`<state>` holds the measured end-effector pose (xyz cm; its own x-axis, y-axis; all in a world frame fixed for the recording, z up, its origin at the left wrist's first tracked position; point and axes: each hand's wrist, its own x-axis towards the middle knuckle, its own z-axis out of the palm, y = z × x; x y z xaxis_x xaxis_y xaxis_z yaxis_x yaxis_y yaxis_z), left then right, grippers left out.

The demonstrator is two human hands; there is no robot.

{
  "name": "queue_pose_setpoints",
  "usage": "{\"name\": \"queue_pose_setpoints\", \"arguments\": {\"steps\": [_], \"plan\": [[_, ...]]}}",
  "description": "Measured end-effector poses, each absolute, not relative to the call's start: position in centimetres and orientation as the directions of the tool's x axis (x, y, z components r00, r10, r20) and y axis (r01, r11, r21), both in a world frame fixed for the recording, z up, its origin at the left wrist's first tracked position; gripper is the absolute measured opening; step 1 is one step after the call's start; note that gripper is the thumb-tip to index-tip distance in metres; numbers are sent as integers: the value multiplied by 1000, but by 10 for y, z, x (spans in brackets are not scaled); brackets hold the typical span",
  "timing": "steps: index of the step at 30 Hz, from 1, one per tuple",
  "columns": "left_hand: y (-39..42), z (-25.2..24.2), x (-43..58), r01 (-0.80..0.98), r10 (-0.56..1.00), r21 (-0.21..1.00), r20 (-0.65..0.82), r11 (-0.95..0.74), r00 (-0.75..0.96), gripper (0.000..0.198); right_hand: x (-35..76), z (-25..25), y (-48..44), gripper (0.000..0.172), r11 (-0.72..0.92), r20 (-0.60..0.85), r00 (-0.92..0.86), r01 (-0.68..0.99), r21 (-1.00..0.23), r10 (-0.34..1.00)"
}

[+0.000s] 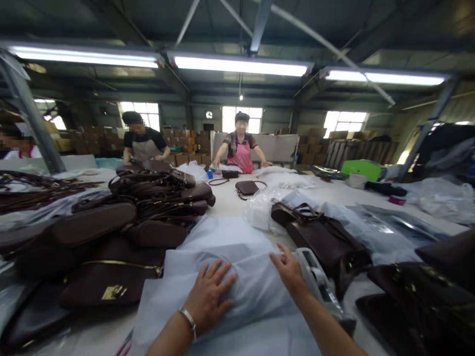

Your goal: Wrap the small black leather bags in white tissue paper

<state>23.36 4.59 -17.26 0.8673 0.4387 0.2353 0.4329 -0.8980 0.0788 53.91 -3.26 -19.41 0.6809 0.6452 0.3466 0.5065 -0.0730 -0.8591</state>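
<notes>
Sheets of thin white wrapping paper (237,291) lie crumpled in front of me, a raised fold running across them. My left hand (213,296), with a silver bangle at the wrist, rests flat on the paper with its fingers spread. At the paper's right edge is my right hand (290,269), thumb and forefinger apart and the other fingers partly hidden; nothing shows in its grip. Just right of that hand stands a grey tape dispenser (315,277), partly covered by my forearm.
Dark brown handbags (115,267) are piled high on the left. More brown bags (326,237) lie at the right, beside clear plastic bags (374,227). A small brown bag (247,188) lies farther out. Across the table stands a person in a pink apron (240,155); another person (144,141) works at the left.
</notes>
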Motion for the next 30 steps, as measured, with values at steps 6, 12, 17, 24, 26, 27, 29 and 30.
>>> {"name": "queue_pose_setpoints", "arguments": {"steps": [6,12,17,24,26,27,29,30], "plan": [[55,-175,232,474,508,214,149,-854,848,77,544,-198,-15,49,20,464,641,573,-819,612],[48,-172,233,499,531,204,151,-842,834,73,547,-215,-12,50,12,449,692,537,-844,565],[44,-173,236,520,532,116,180,-846,827,67,557,-236,-1,48,-11,447,706,542,-841,550],[37,-172,241,517,508,18,215,-856,834,62,545,-205,-16,40,-82,679,557,798,-597,478],[37,-174,242,505,493,9,231,-863,839,61,521,-184,-19,38,88,786,355,885,-456,507],[37,-174,242,501,488,3,237,-865,840,61,505,-175,-17,36,180,793,259,891,-417,551],[37,-174,243,500,485,-1,239,-866,841,61,473,-165,-12,36,335,750,90,855,-395,655],[36,-173,244,499,485,2,238,-866,841,61,458,-164,-8,37,379,711,20,835,-398,703]]}}
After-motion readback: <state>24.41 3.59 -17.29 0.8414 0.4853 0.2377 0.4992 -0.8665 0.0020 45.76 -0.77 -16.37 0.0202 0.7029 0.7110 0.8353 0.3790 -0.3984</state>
